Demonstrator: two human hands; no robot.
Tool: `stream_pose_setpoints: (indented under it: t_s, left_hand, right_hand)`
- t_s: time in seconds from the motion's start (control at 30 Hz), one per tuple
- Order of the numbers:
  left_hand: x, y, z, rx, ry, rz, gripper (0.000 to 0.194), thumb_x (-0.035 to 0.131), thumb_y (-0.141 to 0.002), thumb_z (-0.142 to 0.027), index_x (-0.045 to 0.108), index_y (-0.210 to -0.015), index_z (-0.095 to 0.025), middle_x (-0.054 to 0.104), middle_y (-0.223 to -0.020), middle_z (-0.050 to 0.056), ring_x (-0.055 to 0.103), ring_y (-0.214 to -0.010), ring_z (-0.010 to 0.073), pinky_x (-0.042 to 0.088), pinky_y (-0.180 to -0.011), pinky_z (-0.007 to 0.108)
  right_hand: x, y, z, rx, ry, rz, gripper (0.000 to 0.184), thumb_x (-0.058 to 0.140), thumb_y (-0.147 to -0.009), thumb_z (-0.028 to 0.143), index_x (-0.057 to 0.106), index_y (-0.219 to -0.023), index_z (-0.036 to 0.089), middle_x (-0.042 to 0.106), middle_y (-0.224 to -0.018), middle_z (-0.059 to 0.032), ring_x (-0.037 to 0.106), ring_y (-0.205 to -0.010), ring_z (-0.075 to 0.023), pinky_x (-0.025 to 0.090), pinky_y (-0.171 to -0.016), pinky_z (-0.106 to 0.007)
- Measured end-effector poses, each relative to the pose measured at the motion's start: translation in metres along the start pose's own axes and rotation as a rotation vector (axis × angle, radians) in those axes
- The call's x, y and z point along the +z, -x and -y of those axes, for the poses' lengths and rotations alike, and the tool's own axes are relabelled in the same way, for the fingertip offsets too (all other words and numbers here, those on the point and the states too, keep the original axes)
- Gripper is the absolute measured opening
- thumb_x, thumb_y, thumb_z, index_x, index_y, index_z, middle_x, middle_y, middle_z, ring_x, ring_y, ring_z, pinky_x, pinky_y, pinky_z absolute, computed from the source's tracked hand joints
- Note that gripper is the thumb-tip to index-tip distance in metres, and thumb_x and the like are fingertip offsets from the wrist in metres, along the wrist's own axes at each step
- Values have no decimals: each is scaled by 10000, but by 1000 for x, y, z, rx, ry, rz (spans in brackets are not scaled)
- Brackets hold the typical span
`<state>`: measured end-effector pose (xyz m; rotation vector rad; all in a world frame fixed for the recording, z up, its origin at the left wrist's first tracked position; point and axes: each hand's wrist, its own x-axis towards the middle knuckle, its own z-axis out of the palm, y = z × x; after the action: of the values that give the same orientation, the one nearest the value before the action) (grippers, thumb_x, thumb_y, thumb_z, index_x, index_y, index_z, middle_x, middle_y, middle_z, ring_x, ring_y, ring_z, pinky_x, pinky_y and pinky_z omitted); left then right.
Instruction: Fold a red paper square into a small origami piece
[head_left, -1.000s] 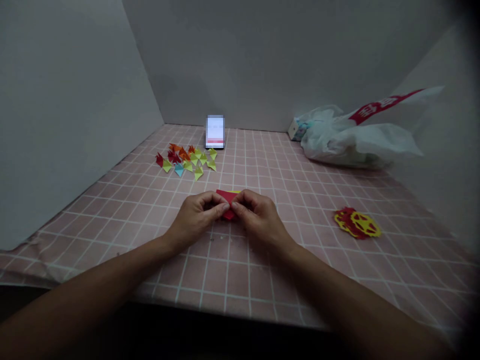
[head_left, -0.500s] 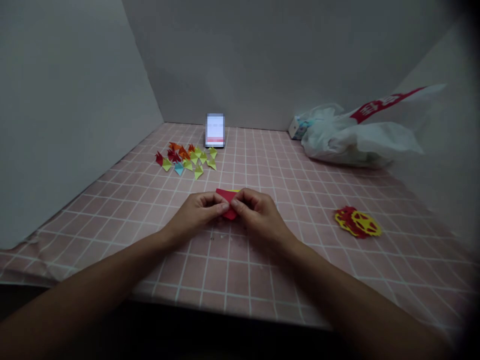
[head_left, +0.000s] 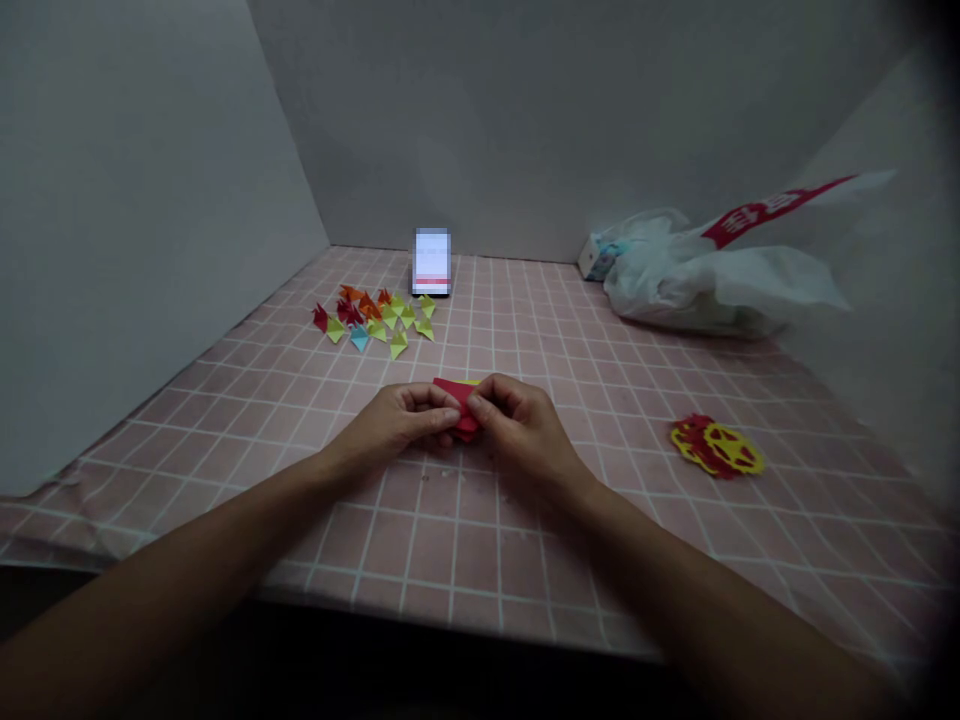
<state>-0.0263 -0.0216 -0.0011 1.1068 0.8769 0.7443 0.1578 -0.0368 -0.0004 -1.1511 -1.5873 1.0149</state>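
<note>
Pinched: red paper (head_left: pixel 451 390), in fingers of left hand (head_left: pixel 390 418) and right hand (head_left: pixel 527 430) | Located: between both, over bench (head_left: pixel 480 560) | Could tear or crease askew if pulled unevenly

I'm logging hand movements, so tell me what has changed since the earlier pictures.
The right hand's thumb has shifted slightly rightward, away from the left hand's. Both hands still hold the red paper. The small folded papers, phone, plastic bag and cutouts stayed put.
</note>
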Motion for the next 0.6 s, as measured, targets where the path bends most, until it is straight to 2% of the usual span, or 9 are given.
stream_pose_setpoints:
  t_s: [0.17,0.4,0.6]
  left_hand:
    - [3,1,0,72,0,11,183,801,-749,-222,719,-903,-165,719,-843,4,645,-724,99,498,-718,223]
    - [11,5,-6,171,-61,-124,144,757,-745,-235,716,-856,-153,689,-773,-6,613,-651,101,496,-672,240]
    - [13,5,-4,175,-72,-177,154,728,-758,-243,713,-882,-152,687,-741,-1,613,-646,113,495,-669,249]
  right_hand:
    - [0,0,-3,15,-31,-54,184,579,-885,305,612,-749,184,637,-723,-22,578,-689,-160,445,-648,-295]
    - [2,0,-3,14,-67,-77,208,591,-884,331,592,-735,186,608,-715,-9,555,-670,-144,436,-622,-278]
    - [3,1,-3,-10,-53,-85,188,587,-886,315,597,-747,189,611,-735,-7,555,-682,-141,440,-642,-276]
